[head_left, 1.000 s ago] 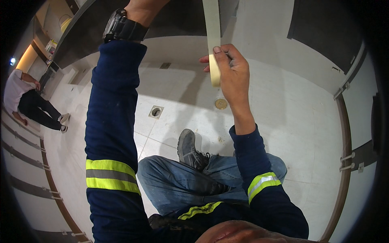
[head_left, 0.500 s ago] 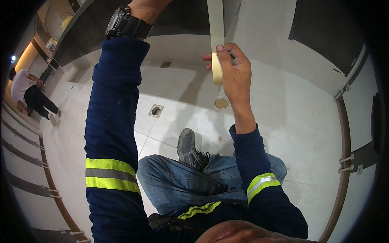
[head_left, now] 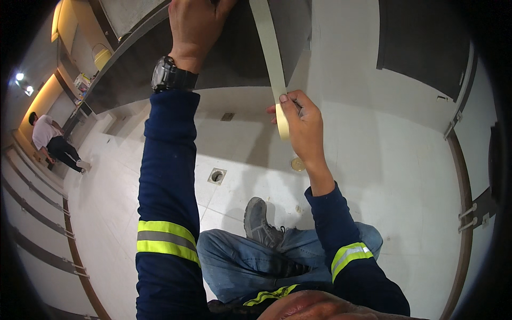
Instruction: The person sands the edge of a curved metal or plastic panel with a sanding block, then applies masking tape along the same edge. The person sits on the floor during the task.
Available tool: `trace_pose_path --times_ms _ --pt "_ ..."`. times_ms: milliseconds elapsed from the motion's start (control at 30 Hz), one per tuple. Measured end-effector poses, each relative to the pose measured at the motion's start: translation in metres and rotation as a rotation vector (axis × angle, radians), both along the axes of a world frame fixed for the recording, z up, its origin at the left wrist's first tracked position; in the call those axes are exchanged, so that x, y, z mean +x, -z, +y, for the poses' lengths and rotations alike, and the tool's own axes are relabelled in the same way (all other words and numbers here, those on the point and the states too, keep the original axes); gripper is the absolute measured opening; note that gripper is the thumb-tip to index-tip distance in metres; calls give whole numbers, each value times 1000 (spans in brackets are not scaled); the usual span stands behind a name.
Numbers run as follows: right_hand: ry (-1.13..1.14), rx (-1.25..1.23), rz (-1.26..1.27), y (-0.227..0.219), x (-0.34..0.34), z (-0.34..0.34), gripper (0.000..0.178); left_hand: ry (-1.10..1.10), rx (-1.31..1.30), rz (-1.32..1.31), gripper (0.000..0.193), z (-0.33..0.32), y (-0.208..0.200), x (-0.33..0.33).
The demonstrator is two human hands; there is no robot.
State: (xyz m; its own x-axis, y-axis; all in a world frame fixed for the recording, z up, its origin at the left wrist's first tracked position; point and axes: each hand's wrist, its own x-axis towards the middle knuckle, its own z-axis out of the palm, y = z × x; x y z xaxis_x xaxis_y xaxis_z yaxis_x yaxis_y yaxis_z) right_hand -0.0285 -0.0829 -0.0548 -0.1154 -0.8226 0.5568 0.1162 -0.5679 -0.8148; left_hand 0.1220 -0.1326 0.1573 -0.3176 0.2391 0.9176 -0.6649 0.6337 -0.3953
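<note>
My right hand (head_left: 304, 125) pinches the lower end of a long, pale yellow strip of tape (head_left: 269, 48) between thumb and fingers. A short tail of the tape hangs below the thumb, and the strip runs upward out of view at the top edge. My left hand (head_left: 194, 29), with a black watch (head_left: 172, 76) on its wrist, is raised beside a dark panel (head_left: 229, 58). Its fingers are cut off by the top edge, so what they hold or touch is hidden. The strip passes in front of the dark panel.
I sit on a pale tiled floor (head_left: 373, 176), legs crossed. A square floor drain (head_left: 216, 176) and a round brass cover (head_left: 297, 164) lie ahead. Cabinet fronts (head_left: 472, 133) line the right. Another person (head_left: 53, 138) stands far left, near a yellow bucket (head_left: 102, 58).
Both hands appear lower in the picture, and more of my left hand shows. The tape, still pinched by my right hand, now slants. My view has shifted upward.
</note>
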Motion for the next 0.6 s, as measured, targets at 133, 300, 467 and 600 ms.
trace_pose_path --times_ms 133,300,467,600 --pt "-24 -2 -7 2 -2 -3 28 -142 -240 35 31 -3 2 -5" --pt "-51 -28 -45 3 -2 -6 26 -158 -26 -52 29 7 -3 -1" --pt "-56 -1 0 4 -2 -5 29 -197 72 -122 28 21 -13 1" --pt "-46 -3 -19 4 -3 -5 26 -274 21 -163 30 22 -18 -3"
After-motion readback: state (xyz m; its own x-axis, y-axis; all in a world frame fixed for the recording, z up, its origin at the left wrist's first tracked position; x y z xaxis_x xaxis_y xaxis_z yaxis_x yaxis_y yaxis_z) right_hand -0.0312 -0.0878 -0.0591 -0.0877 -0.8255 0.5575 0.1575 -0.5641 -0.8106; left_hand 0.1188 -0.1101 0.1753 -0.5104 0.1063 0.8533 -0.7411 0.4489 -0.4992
